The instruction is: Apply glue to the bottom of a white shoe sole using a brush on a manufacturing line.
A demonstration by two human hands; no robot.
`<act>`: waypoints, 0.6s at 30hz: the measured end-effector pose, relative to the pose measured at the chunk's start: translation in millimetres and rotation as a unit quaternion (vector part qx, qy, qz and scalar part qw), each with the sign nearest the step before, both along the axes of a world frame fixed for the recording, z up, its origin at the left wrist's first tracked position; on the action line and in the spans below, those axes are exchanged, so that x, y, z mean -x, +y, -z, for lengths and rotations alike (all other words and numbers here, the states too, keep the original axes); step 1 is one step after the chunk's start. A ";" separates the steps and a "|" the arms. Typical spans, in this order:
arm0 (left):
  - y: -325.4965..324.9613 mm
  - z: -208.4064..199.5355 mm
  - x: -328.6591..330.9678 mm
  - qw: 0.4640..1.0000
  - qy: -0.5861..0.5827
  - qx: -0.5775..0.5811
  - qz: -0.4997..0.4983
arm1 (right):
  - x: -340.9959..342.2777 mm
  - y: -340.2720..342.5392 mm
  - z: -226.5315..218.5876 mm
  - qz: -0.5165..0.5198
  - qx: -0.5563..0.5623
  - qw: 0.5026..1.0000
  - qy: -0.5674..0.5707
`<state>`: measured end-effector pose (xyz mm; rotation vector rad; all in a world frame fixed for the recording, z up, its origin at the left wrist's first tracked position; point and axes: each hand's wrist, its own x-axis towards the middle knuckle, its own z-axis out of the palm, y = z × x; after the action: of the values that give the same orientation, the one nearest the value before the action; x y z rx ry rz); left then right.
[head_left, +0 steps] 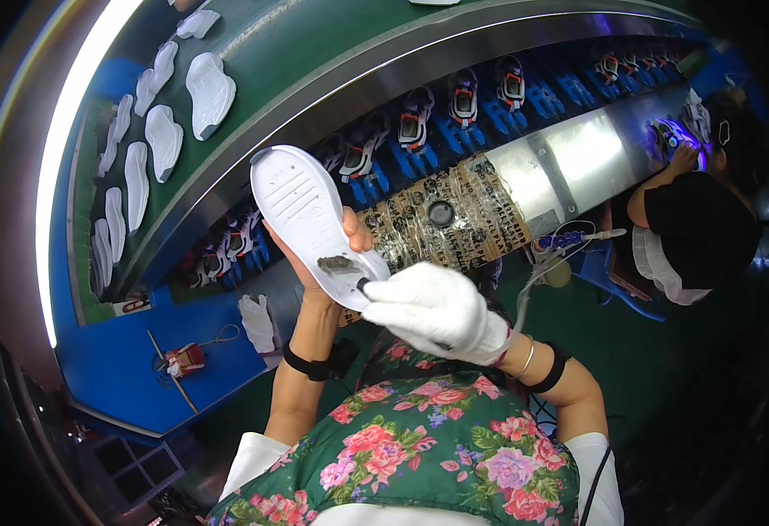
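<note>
In front of me a white shoe sole point(301, 202) is held tilted, its inner face up, with grooves across the wider end and a dark brown patch near the narrower end. My bare left hand point(310, 250) grips it from beneath, fingertips curling over its right edge. In a white knitted glove, my right hand point(432, 302) is closed in a pinch at the narrow end. A small black tip point(363, 284) shows at its fingertips, against the sole; what it belongs to is hidden in the glove.
White soles point(211, 95) lie on the green belt point(253, 61) at left. Several shoes point(415, 118) stand on blue racks beyond the taped bench point(437, 215). A blue table point(113, 351) bears a small red container point(184, 360) and a white glove point(257, 323). Another person point(700, 210) works at right.
</note>
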<state>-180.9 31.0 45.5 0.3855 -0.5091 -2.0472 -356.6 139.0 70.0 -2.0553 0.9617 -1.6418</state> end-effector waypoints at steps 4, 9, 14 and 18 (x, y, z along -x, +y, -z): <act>-1.2 9.8 -16.9 0.999 0.009 0.001 0.040 | -4.5 3.6 -4.5 -0.117 -0.074 0.987 -0.077; -3.2 5.8 -15.5 0.996 -0.030 0.020 0.083 | 0.3 -4.3 2.3 -0.054 -0.026 0.998 -0.029; -21.4 4.5 -11.8 0.982 -0.061 -0.002 0.179 | -4.4 0.5 -8.0 -0.066 -0.024 0.991 0.110; -31.1 10.6 -2.5 0.955 -0.006 0.000 0.297 | 8.9 -4.4 -13.9 -0.218 -0.120 0.968 -0.026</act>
<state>-178.4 0.0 34.9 0.2625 -0.6933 -2.6242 -365.6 134.6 83.9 -1.8819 0.5973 -1.2750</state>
